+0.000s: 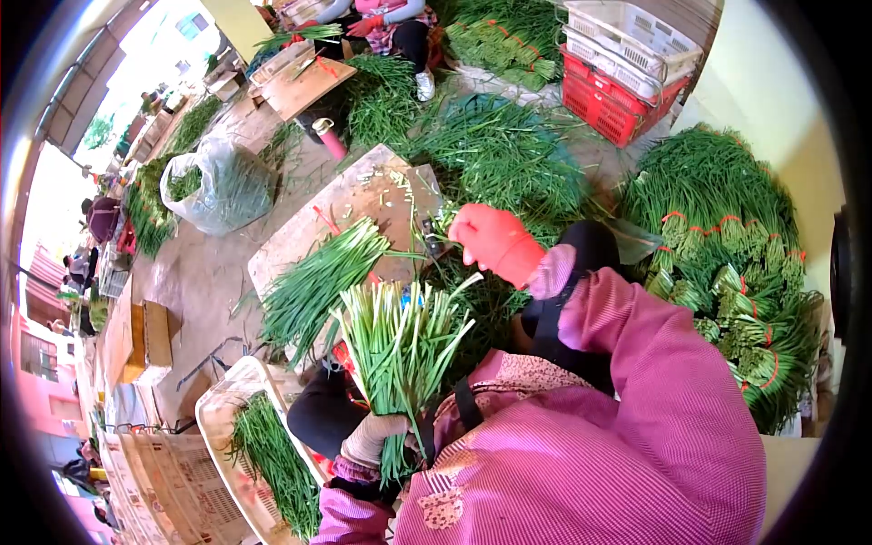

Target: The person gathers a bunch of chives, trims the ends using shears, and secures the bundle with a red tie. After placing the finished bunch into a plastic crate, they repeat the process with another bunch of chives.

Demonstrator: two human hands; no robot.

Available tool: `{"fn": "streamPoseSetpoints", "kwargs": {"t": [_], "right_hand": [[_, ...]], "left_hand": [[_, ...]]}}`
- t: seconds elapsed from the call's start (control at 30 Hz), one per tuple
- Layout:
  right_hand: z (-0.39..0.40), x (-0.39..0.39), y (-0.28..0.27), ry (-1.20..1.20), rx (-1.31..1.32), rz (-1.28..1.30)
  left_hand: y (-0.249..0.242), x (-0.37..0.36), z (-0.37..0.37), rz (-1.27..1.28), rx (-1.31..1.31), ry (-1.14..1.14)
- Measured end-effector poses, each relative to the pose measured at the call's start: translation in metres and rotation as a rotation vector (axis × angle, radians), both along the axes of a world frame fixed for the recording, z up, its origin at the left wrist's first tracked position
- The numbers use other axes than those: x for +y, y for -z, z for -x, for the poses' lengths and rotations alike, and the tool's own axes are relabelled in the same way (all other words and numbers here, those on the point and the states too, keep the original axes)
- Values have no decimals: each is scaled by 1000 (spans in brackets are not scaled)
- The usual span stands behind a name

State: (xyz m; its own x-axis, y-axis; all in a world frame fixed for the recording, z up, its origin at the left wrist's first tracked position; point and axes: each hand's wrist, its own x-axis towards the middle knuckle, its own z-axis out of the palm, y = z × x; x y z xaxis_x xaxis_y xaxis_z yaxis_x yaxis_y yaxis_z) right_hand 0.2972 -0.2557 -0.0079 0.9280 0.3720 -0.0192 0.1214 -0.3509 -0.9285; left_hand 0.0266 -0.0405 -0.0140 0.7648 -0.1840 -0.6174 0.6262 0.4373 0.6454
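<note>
In a pale glove, my left hand [374,438] is wrapped round a bunch of green stalks [400,350], whose whitish cut ends point up and away from me. My right hand [495,241], in an orange-red glove, is closed near the right edge of the wooden board [363,195]; whether anything is in its fingers is hidden. Another bunch of greens [322,282] lies on the board's near part, a red band beside it. Short cut pieces are scattered over the board's far part. A dark metal piece [431,238] sits at the board's edge by my right hand.
Banded bundles [727,227] are piled at the right. Loose greens [504,154] cover the floor ahead. Red and white crates [618,91] stand at the back. A white basket [213,409], plastic bag [222,195] and pink bottle [330,139] are leftward. Another person [400,23] sits ahead.
</note>
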Motion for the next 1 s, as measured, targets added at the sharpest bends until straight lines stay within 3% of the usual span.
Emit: {"fn": "streamPoseSetpoints", "kwargs": {"t": [0.03, 0.1, 0.13, 0.2, 0.27, 0.3, 0.33, 0.53, 0.6, 0.67, 0.73, 0.77, 0.8, 0.87, 0.93, 1.0], "right_hand": [[6, -2, -11, -2, 4, 3], [21, -7, -34, -251, 163, 0], [29, -5, -42, -382, 256, 185], [50, -3, -53, -654, 158, 412], [66, 8, -38, -758, 48, 581], [74, 10, -22, -658, -243, 586], [72, 10, -10, -659, -243, 583], [19, -7, 26, -147, -670, 630], [-1, -18, 14, -14, -655, 806], [0, -23, 10, -69, -570, 760], [4, -21, 29, -258, -521, 225], [5, -14, 37, -370, -148, 128], [12, 0, 43, -410, -162, -15], [22, 7, 32, -619, 388, -76], [30, 13, 25, -634, 527, 39], [25, 12, 33, -530, 289, 19]], "left_hand": [[0, -8, 2, -42, 70, -107], [2, -6, 0, -22, 56, -85], [3, -4, -2, -4, 35, -64], [8, -3, -5, -36, 28, -35], [8, -6, -7, -16, -7, -20], [10, -4, -8, -30, -45, 7], [11, -1, -8, -32, -43, 6], [12, 12, 5, -24, 26, 75], [14, 15, 10, 31, 7, 52], [6, 11, 13, 107, 45, -33], [38, 27, 16, 163, 50, 20], [54, 34, 19, 204, 14, 54], [54, 34, 17, 244, -22, 85], [45, 29, 19, 215, -30, 42], [37, 29, 16, 136, -58, 108], [31, 28, 15, 131, -63, 121]]}}
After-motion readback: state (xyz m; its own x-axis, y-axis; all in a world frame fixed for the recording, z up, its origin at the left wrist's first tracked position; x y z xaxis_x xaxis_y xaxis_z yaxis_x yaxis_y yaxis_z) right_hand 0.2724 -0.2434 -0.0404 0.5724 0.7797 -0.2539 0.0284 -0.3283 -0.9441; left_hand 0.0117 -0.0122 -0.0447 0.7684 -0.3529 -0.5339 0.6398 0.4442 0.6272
